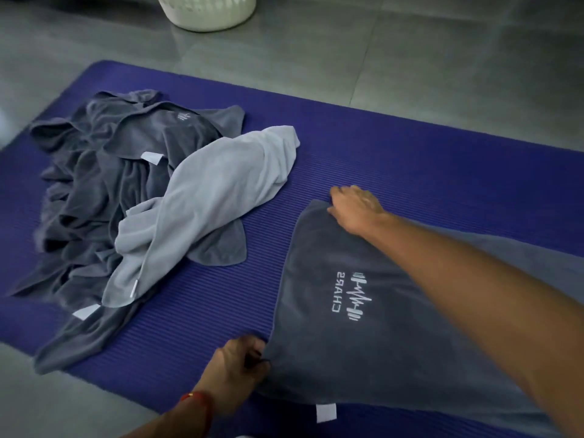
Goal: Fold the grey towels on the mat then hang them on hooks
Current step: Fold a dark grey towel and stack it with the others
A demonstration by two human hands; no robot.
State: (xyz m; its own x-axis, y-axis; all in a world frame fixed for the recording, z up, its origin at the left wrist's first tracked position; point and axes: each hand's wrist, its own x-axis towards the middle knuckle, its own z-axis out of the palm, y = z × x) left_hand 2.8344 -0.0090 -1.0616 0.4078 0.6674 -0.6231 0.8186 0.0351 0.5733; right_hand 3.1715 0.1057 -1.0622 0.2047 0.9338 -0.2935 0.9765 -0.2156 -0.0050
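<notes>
- Left hand (235, 366), nearest of all: wrist wears a red thread band (197, 398); fingers curled, pinching the near left corner of the dark grey towel (363, 352).
- Dark grey towel: spread flat on the right part of the purple mat (410, 159), logo side up. White embroidered mark (355, 295) of a barbell and pulse line, with lettering beside it, reads mirrored from this side. White care tag (326, 412) sticks out from its near edge.
- Right hand (354, 207): arm reaches across the towel; fingers bent at the far left corner, gripping the cloth there, though the exact hold is partly hidden.
- Light grey towel (205, 210): crumpled, draped over the right side of the heap, one end trailing toward the near side of the mat.
- Heap of dark grey towels (94, 200): unfolded, bunched on the left half of the mat, with white tags showing; one corner spills over the mat's near edge onto the floor.
- Grey tiled floor (410, 58): surrounds the mat.
- Pale laundry basket (207, 11): stands on the floor beyond the mat, only its lower part in view.
</notes>
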